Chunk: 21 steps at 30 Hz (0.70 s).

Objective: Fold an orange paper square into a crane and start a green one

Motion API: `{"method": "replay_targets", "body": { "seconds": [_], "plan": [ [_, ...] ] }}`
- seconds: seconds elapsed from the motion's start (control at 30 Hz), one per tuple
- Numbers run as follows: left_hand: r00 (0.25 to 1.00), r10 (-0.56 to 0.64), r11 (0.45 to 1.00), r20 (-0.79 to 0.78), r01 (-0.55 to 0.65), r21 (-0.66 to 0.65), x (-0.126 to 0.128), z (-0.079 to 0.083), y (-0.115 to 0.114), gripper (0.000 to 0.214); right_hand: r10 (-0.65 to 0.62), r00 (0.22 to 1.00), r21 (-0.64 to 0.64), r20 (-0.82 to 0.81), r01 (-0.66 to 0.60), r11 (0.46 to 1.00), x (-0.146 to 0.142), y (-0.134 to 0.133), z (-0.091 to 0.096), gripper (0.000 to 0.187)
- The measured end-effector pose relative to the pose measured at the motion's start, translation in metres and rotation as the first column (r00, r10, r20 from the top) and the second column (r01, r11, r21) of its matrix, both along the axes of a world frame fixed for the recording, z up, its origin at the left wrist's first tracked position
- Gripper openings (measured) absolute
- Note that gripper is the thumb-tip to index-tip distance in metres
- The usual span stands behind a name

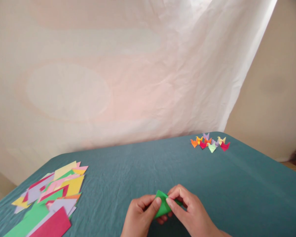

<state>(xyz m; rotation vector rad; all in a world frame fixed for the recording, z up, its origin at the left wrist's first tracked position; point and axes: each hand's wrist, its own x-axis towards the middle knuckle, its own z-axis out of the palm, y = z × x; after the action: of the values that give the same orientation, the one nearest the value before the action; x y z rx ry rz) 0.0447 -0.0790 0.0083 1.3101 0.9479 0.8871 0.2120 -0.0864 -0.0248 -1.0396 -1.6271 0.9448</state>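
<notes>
A small folded piece of green paper (163, 206) is held between both hands, just above the near part of the table. My left hand (143, 212) pinches its left side, with the thumb lying on top and some fingertips showing below. On the paper's right side, my right hand (187, 207) grips it between thumb and curled fingers. One green corner points upward between the hands, and a little more green shows behind the right thumb. The fingers cover much of the paper, so its exact folds are hidden.
Loose coloured paper sheets (49, 200) lie in an overlapping pile on the left. At the back right stand several small folded paper birds (212, 147) in mixed colours. A dark green cloth (118, 174) covers the table; a pale sheet (138, 82) hangs behind it.
</notes>
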Motion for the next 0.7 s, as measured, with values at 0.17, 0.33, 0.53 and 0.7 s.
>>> {"method": "replay_targets", "body": {
  "seconds": [0.17, 0.33, 0.53, 0.7],
  "plan": [
    [1.000, 0.005, 1.000, -0.022, -0.005, 0.011, 0.000, 0.001, 0.000, 0.040, 0.006, 0.999, -0.064, -0.051, -0.009, 0.998, -0.002, 0.001, -0.001, 0.013],
    [0.997, 0.045, 0.999, -0.063, -0.044, 0.020, -0.001, 0.001, -0.001, 0.038, 0.031, 0.993, -0.168, -0.114, -0.050, 0.985, -0.001, 0.004, 0.001, 0.014],
    [0.995, 0.046, 0.999, -0.087, -0.045, 0.014, -0.002, -0.001, 0.002, 0.037, 0.026, 1.000, -0.158, -0.007, -0.027, 0.987, 0.002, 0.002, 0.008, 0.028],
    [0.999, 0.010, 1.000, -0.038, -0.010, -0.003, -0.003, -0.007, 0.004, 0.035, 0.014, 0.999, -0.140, 0.043, -0.007, 0.990, 0.001, 0.002, 0.007, 0.026]
  ]
}}
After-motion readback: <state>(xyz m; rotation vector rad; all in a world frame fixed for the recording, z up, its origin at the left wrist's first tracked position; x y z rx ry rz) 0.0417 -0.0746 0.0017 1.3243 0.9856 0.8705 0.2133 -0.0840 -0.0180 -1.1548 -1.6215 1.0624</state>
